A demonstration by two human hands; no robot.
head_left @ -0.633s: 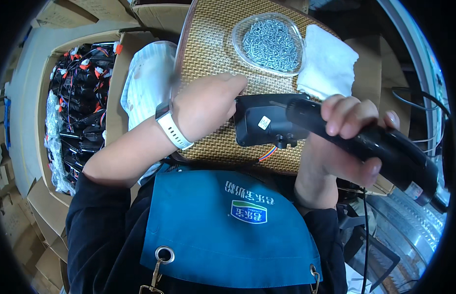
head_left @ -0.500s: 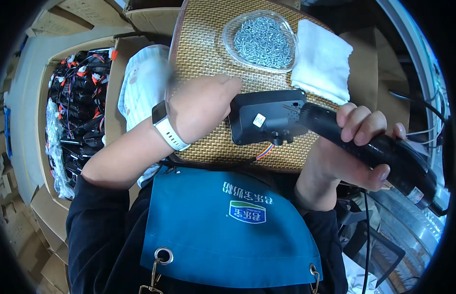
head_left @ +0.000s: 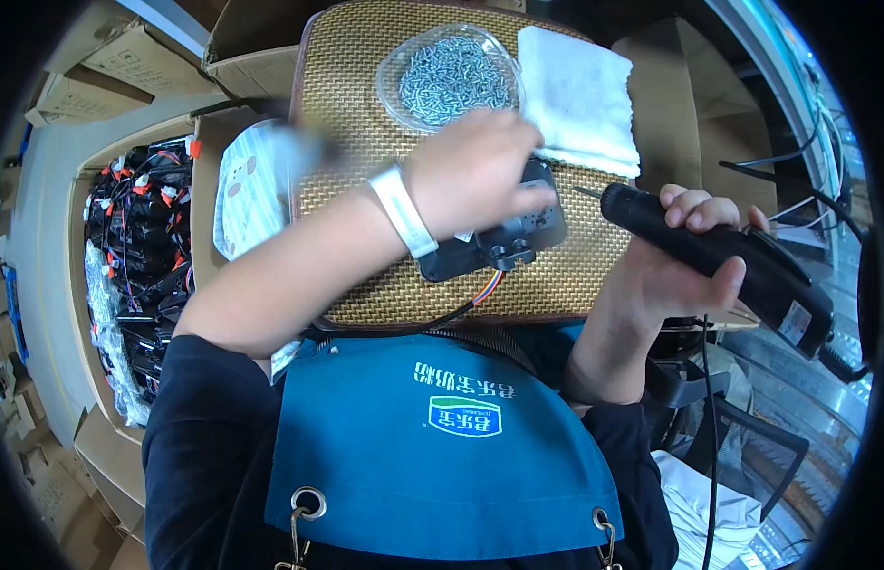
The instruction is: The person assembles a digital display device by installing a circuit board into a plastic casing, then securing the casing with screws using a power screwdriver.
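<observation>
The left hand hovers, blurred, over the black plastic part on the woven mat. Its fingers curl loosely near the part's far edge, but whether they pinch anything cannot be told, and the hand hides much of the part. Coloured wires trail from the part's near edge. The right hand is closed around a black electric screwdriver, its thin bit pointing left, just beside the part. Beyond the left hand, a clear dish of small metal screws sits beside a white cloth. A box of black cabled parts stands off the mat's left edge.
</observation>
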